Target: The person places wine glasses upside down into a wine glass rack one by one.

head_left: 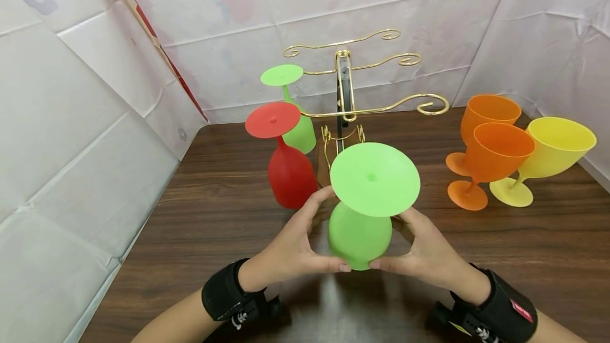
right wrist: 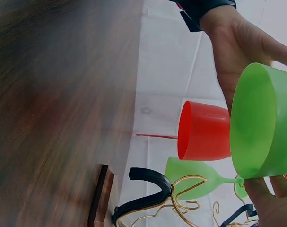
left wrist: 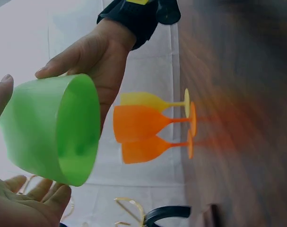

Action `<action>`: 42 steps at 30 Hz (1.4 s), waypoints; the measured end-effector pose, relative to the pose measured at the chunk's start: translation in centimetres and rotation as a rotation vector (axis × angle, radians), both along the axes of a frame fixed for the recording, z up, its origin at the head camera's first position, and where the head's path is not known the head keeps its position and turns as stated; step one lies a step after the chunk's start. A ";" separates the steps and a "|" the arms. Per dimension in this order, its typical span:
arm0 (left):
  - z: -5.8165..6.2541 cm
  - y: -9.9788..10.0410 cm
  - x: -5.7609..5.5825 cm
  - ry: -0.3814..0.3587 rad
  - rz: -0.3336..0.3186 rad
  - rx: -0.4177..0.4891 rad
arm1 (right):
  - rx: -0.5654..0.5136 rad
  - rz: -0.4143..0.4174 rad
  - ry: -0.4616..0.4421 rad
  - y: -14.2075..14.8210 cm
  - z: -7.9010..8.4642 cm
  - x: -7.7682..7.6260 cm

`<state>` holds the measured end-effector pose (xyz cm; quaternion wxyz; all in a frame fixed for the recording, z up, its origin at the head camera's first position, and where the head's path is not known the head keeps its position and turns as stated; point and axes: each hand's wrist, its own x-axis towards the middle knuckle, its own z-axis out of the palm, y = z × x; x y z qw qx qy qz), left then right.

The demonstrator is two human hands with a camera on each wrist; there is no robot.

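Note:
Between my two hands, a light green plastic goblet [head_left: 359,234] is held upside down, its round foot up toward the head camera. My left hand [head_left: 295,240] grips the bowl from the left, with the thumb on the near side and the fingers round the far side. From the right my right hand [head_left: 426,250] holds the same bowl in a matching way. The bowl's open mouth [left wrist: 79,132] faces the table and is raised off it, as both wrist views show. Just beyond stands a gold wire goblet rack [head_left: 344,86] with curled arms.
A red goblet [head_left: 290,173] and another green goblet [head_left: 300,131] hang upside down on the rack's left side. At the right, two orange goblets [head_left: 502,152] and a yellow goblet [head_left: 559,147] stand upright on the dark wooden table [head_left: 190,237]. Pale cloth [head_left: 238,4] lines the walls.

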<state>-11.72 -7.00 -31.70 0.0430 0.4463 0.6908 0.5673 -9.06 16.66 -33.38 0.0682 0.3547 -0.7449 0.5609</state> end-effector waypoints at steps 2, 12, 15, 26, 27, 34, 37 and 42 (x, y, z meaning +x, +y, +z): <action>-0.2 0.0 0.0 -0.041 0.001 -0.015 | 0.003 -0.004 -0.007 0.0 0.1 0.1; -0.8 0.4 -0.1 0.009 0.022 -0.026 | 0.045 0.017 -0.044 -0.2 -0.1 0.2; -0.7 0.0 0.0 0.018 0.035 -0.030 | 0.056 0.025 -0.044 -0.1 0.0 0.2; -0.8 -4.6 1.3 -0.085 0.244 -0.113 | 0.038 -0.019 -0.013 1.4 -0.2 0.2; -0.9 -5.1 1.5 -0.096 0.264 -0.115 | 0.037 -0.021 -0.014 1.5 -0.3 0.2; -1.8 -9.0 2.2 -0.176 0.389 -0.106 | 0.022 -0.023 -0.069 1.9 -0.2 0.3; -2.2 -10.3 2.5 -0.188 0.455 -0.111 | 0.013 -0.018 -0.089 1.9 -0.2 0.3; -2.5 -11.5 2.6 -0.181 0.532 -0.117 | 0.003 -0.016 -0.096 2.0 -0.4 0.2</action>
